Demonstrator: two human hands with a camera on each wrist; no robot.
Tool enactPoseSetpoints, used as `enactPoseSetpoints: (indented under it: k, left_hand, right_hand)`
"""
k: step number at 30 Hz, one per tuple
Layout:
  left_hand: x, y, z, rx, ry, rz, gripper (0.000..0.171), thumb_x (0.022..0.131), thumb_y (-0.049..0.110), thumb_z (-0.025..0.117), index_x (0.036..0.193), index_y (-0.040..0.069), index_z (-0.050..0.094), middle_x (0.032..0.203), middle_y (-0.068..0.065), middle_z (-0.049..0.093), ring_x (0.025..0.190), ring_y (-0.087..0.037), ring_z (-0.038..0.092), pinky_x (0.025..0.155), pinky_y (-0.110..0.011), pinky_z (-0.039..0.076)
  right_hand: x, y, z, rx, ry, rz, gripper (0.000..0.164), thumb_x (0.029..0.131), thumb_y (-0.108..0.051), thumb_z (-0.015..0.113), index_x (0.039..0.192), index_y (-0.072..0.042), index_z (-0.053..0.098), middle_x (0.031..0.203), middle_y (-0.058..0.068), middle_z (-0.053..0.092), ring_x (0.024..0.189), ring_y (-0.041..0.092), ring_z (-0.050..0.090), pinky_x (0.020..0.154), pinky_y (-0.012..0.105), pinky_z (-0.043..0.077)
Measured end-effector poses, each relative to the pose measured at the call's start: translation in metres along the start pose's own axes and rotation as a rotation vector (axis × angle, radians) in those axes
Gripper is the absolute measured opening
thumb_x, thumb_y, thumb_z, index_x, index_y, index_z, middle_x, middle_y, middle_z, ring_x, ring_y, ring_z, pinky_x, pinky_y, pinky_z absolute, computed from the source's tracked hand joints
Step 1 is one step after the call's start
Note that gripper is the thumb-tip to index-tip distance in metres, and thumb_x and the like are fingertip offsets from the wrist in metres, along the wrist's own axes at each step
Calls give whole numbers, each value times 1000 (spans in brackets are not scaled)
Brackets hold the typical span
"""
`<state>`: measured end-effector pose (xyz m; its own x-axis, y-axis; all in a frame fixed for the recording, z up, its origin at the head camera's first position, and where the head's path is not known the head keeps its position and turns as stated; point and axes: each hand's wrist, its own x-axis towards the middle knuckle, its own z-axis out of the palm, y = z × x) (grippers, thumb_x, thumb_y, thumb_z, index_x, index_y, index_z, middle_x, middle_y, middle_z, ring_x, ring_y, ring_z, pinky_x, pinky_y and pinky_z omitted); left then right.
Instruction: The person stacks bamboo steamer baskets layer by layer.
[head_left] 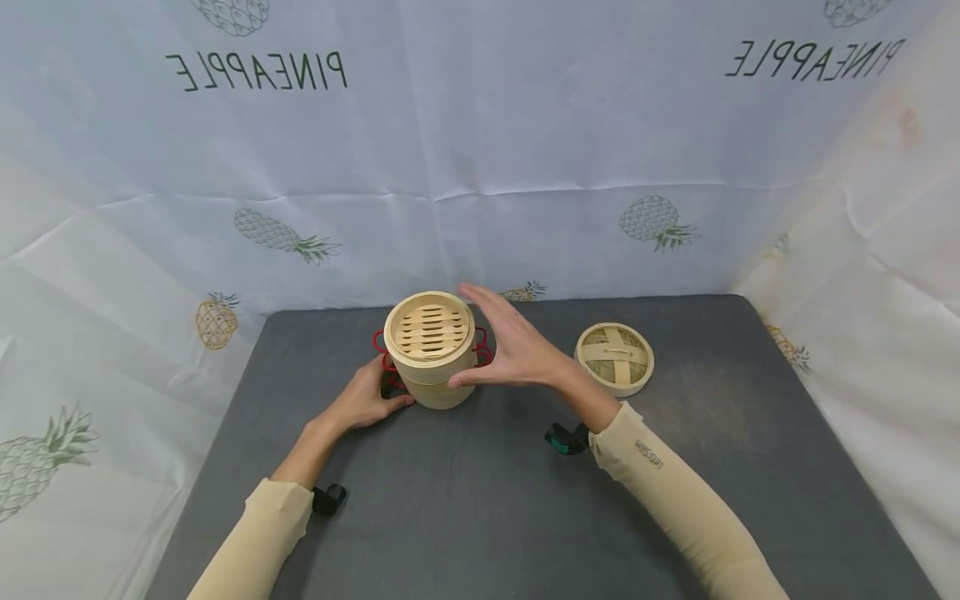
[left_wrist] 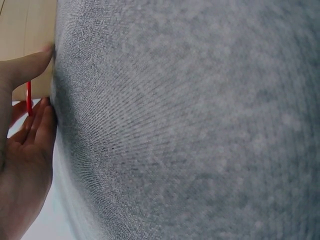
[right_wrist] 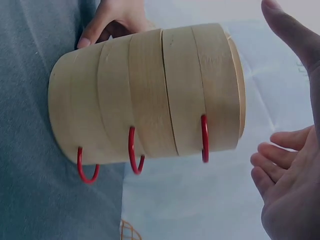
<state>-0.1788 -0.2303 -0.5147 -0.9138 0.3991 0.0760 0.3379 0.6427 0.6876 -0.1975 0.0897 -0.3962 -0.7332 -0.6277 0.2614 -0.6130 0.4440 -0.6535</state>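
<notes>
A tall, round stack of pale bamboo steamer baskets [head_left: 435, 367] stands on the dark grey, cloth-covered tabletop [head_left: 465, 517], with a slatted floor showing inside the top one. The left hand [head_left: 367, 398] has its grip low on the stack, thumb in front and fingers round the far side. The right hand [head_left: 519, 343] has its grip spread wide by the top and has hold of nothing.

The baskets look only set on each other, so a bump from the right hand up high could slide the top one off. If the left hand pulls hard down low, the stack could tip over. Shiny red loops [right_wrist: 131, 145] stick out at the sides, and a finger could snag one and drag a basket crooked. The round woven bamboo lid [head_left: 615, 360] lies near the right forearm, so a careless elbow might knock it.
</notes>
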Motion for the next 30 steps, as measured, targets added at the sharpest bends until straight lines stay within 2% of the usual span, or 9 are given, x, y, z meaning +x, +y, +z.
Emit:
enactPoseSetpoints:
  k: [6, 13, 20, 24, 27, 30]
  left_hand:
    - [-2, 1, -2, -6, -1, -4, 73, 89, 8, 88, 153, 1, 53, 140, -20, 66, 120, -35, 75, 101, -52, 63]
    - [-1, 1, -1, -8, -7, -5, 74, 89, 9, 88, 153, 2, 52, 140, -18, 66, 119, -32, 75, 101, -49, 63]
    - [-1, 0, -1, -11, -6, 0, 73, 89, 10, 89, 152, 2, 53, 140, -18, 66, 120, -33, 75, 101, -50, 63]
    - [-1, 0, -1, -9, -8, -1, 75, 89, 10, 89, 154, 2, 52, 140, -18, 66, 120, -33, 75, 101, -50, 63]
    - [-1, 1, -2, -7, -11, -4, 76, 90, 10, 89, 155, 2, 51, 142, -18, 66, 120, -33, 75, 101, -51, 63]
    - [0, 1, -1, -12, -13, -3, 77, 89, 10, 89, 156, 3, 50, 143, -19, 65, 123, -34, 74, 102, -51, 63]
  right_hand:
    - [-9, 6, -6, 3, 8, 22, 142, 67, -104, 58, 174, -18, 23, 180, 9, 29, 168, 36, 26, 131, 71, 30]
    - [-19, 12, -14, 13, 25, 27, 135, 72, -97, 67, 174, -20, 24, 179, 9, 30, 167, 35, 28, 131, 71, 30]
    - [-29, 16, -24, 14, 29, 79, 129, 75, -88, 77, 174, -23, 26, 179, 7, 30, 168, 35, 27, 130, 72, 31]
    - [-36, 18, -30, 17, 34, 107, 124, 77, -77, 85, 174, -27, 25, 180, 4, 29, 169, 35, 26, 129, 73, 31]
    - [-42, 22, -33, 12, 43, 118, 120, 79, -62, 92, 174, -29, 26, 180, 4, 29, 168, 35, 27, 128, 73, 32]
    - [-47, 27, -33, 4, 53, 124, 118, 80, -59, 93, 173, -30, 26, 180, 5, 29, 167, 36, 29, 127, 74, 34]
